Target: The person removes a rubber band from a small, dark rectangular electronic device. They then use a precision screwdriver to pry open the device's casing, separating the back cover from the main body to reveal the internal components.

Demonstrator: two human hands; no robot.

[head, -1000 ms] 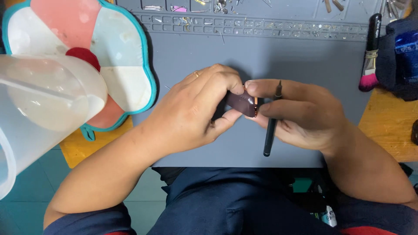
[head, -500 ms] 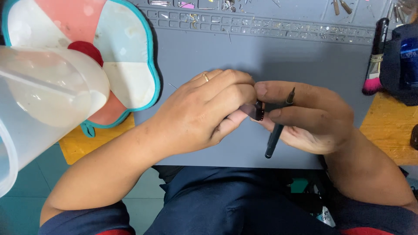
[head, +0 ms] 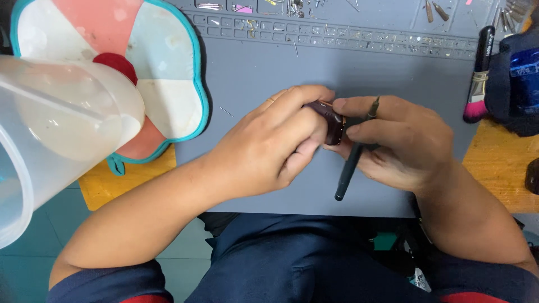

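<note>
My left hand (head: 269, 146) and my right hand (head: 401, 140) meet over a grey work mat (head: 269, 73). Between their fingertips they pinch a small dark maroon device (head: 331, 120) with a thin metal rim. The left hand wears a ring and covers much of the device. My right hand also grips a slim black tool (head: 351, 165), its metal tip pointing up past the thumb and its handle slanting down towards me.
A translucent plastic tub (head: 50, 129) looms at the left. Behind it lies a flower-shaped pad (head: 163, 62) in pink, white and teal. A pink-bristled brush (head: 479, 84) and a dark blue pouch (head: 519, 84) sit at the right. Small parts fill the mat's top compartments (head: 337, 33).
Both hands have shifted slightly up and right on the mat. The maroon device has been turned between the fingers, and the black tool tilts more upright.
</note>
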